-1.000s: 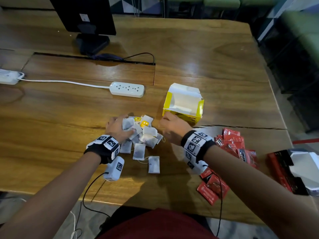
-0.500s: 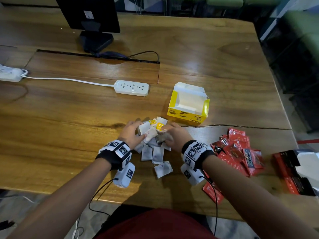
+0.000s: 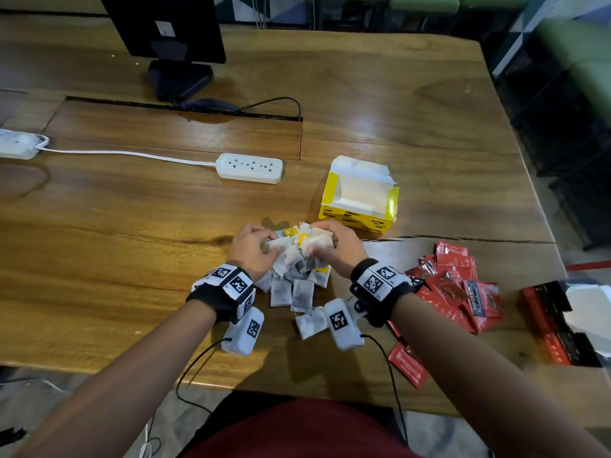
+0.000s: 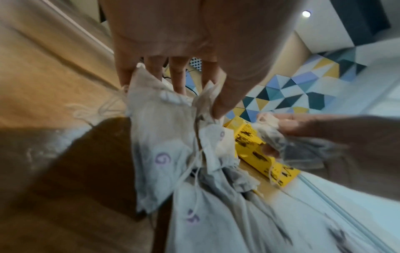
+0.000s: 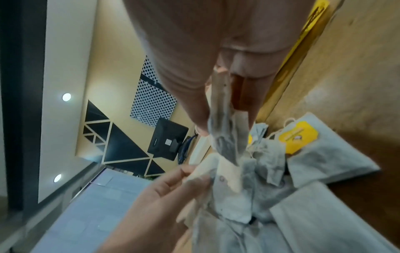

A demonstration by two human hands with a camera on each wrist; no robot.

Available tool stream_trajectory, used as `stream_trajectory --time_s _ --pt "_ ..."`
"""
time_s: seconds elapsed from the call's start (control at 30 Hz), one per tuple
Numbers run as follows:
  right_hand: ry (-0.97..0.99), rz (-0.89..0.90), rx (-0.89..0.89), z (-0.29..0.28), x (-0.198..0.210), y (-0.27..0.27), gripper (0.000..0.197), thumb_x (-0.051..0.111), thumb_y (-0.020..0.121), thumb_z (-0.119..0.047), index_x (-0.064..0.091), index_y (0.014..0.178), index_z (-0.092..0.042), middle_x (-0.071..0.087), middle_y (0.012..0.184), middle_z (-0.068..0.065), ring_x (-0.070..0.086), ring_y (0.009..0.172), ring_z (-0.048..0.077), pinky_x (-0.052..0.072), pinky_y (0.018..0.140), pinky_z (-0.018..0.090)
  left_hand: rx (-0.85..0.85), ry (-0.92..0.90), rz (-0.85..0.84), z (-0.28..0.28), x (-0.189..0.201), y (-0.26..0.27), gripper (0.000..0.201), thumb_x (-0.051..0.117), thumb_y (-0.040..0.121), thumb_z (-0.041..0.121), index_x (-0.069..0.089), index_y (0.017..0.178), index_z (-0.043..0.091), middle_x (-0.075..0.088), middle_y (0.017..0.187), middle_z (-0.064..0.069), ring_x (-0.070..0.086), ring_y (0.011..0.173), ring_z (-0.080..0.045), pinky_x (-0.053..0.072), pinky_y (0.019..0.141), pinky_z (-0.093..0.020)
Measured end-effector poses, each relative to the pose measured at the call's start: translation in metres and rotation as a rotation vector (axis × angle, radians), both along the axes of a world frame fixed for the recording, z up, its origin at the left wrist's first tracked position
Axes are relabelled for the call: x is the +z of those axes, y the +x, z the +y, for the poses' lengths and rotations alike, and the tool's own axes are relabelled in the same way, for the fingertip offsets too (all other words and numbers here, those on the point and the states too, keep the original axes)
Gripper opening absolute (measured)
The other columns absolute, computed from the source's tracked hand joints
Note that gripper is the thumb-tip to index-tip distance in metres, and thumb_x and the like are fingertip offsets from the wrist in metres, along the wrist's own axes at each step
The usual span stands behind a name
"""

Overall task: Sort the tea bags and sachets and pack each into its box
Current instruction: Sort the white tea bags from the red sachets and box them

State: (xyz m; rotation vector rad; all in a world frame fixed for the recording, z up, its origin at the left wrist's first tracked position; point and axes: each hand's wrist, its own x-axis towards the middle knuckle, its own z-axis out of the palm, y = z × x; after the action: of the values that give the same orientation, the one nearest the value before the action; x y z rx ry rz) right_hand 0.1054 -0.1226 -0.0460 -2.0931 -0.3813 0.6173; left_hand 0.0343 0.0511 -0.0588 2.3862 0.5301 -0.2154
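**Both hands in the tea bag pile**

At the centre of the head view, the left hand (image 3: 253,247) and the right hand (image 3: 332,247) close in from either side on a heap of tea bags (image 3: 297,276), each with fingers curled round a bunch of them. The left wrist view shows the left fingers (image 4: 225,95) pinching the tops of several bags, which hang down with their strings tangled; the right wrist view shows the right fingers (image 5: 194,102) clamped on a few more. Some loose bags lie lower in the frame, between the wrists.

Just above and to the right of the hands stands the yellow box (image 3: 358,198), its lid flaps open. At the right of the frame, red sachets (image 3: 458,285) are spread in a loose pile, and further right lies the red box (image 3: 555,325), open too. All of it sits on a wooden table (image 3: 132,226). A white power strip (image 3: 249,168) lies up left of the yellow box, a monitor (image 3: 168,28) at the top.
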Motion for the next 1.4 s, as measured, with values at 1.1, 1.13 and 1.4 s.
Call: stream_trajectory --time_s 1.1,1.13,1.4 --pt "-0.241 -0.180 0.302 0.019 -0.018 -0.009 0.021 0.069 0.072 -0.003 0.069 0.093 -0.005 0.067 0.100 0.012 0.059 0.095 0.026 0.041 0.076 0.022 -0.065 0.001 -0.099 0.003 0.006 0.004 0.031 0.049 0.086 0.000 0.053 0.115 0.012 0.058 0.117 -0.011 0.058 0.104 -0.025 0.044 0.084 -0.029" --pt "-0.239 -0.188 0.311 0.018 -0.018 -0.009 0.018 0.070 0.072 -0.006 0.070 0.090 -0.005 0.067 0.098 0.012 0.059 0.093 0.025 0.043 0.078 0.026 -0.074 0.009 -0.107 0.003 0.005 0.005 0.029 0.049 0.086 0.000 0.057 0.112 0.011 0.058 0.118 -0.011 0.057 0.106 -0.025 0.044 0.086 -0.029" --pt "-0.181 -0.111 0.163 0.009 -0.016 -0.001 0.016 0.070 0.075 -0.015 0.066 0.091 -0.015 0.062 0.087 0.002 0.054 0.077 0.015 0.042 0.070 0.024 -0.083 -0.173 -0.138 -0.008 0.001 0.004 0.021 0.048 0.091 0.006 0.064 0.104 0.007 0.063 0.115 -0.011 0.059 0.100 -0.026 0.038 0.076 -0.019"
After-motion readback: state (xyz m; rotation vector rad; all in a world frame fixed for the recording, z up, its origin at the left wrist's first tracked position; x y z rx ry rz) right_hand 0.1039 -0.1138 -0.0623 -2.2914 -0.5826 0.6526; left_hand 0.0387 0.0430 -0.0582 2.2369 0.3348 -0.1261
